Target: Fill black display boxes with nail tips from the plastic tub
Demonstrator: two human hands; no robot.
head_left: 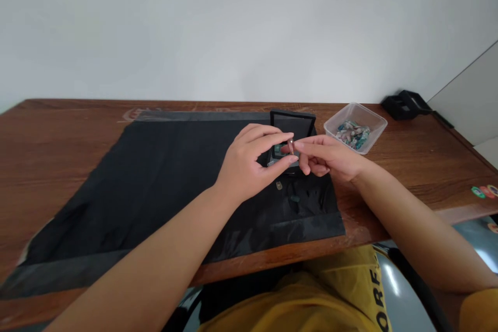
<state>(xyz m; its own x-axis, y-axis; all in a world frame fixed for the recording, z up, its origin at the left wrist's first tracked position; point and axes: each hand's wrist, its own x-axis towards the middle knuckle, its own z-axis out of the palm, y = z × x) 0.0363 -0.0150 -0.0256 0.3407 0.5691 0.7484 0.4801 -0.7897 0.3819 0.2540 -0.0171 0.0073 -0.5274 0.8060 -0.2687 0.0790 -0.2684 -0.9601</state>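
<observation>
My left hand (249, 158) pinches a small, shiny reddish-brown piece (291, 146) upright between thumb and index finger; it looks like a polished stone, but its exact kind is unclear. From the other side, my right hand (327, 156) has its thumb and a finger closed at the same piece, with its other fingers curled below. Behind both hands stands an open black box (292, 115) with its framed lid raised. Small greenish pieces (277, 149) show inside; my fingers hide much of it. On the black mat lie a small pale piece (279, 185) and a dark greenish one (294, 198).
A clear plastic tub (375, 132) holding several mixed green, white and pinkish pieces stands at the right. More black boxes (406, 106) sit by the wall. The black mat (167, 181) covers much of the brown wooden table (420, 161). Round stickers (486, 191) are at the right edge.
</observation>
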